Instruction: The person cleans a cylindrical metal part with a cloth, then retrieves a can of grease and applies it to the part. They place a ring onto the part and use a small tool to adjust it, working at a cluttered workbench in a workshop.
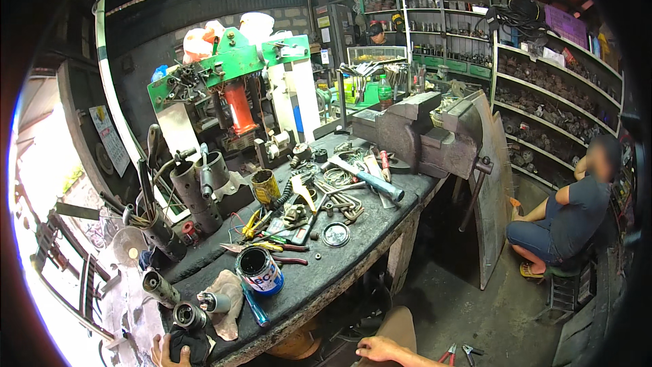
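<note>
Head view: left hand (168,352) is touching a black bundle (193,345), left of the blue can (269,284); right hand (379,348) is showing right of that can. Whether fingers are clamping, I cannot tell.

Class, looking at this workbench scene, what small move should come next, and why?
Probably bring the right hand over to steady the black item: only the left hand touches it, at the near end of the bench, while the right appears empty and well apart.

Daylight glares white at left; shadow pools beneath the workbench (365,230)
</note>
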Motion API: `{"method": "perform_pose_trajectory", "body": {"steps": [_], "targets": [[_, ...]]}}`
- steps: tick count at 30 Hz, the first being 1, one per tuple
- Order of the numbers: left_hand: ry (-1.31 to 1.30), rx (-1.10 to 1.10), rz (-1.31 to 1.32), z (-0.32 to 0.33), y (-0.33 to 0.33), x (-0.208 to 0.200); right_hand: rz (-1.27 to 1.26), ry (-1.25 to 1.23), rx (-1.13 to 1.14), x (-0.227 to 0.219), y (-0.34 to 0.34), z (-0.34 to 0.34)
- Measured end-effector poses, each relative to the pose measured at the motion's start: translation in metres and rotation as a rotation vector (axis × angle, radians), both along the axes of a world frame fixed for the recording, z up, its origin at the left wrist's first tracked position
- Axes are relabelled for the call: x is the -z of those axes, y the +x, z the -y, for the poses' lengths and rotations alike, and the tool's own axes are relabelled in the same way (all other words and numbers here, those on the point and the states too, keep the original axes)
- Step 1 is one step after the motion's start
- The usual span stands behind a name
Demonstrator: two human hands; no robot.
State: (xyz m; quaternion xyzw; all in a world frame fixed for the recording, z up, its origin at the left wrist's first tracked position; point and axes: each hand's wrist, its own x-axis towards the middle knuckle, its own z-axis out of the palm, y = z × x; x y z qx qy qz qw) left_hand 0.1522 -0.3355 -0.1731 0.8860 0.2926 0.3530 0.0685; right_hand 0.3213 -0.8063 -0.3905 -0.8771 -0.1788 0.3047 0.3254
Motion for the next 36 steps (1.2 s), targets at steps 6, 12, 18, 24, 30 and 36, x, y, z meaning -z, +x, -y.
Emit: {"method": "perform_pose_trajectory", "body": {"steps": [6, 12, 18, 24, 30, 36], "targets": [[0.095, -0.165, -0.122, 0.009, 0.001, -0.005, 0.071, 0.230, 0.006, -0.071, -0.030, -0.021], [-0.355, -0.314, 0.539, -0.014, -0.068, 0.080, 0.108, 0.348, -0.440, -0.221, 0.036, -0.050], [-0.755, -0.259, -0.071, 0.069, -0.111, 0.182, 0.562, 0.641, -0.081, -0.320, 0.117, -0.044], [-1.016, -0.364, -0.105, 0.094, -0.087, 0.189, 0.446, 0.791, 0.260, -0.313, 0.228, -0.055], [-1.025, -0.361, -0.187, 0.063, -0.079, 0.212, 1.078, 0.028, 0.175, -0.285, 0.338, -0.070], [-0.773, -0.226, -0.365, 0.036, -0.101, 0.269, 1.066, -0.182, -0.089, -0.271, 0.382, -0.112]]}}
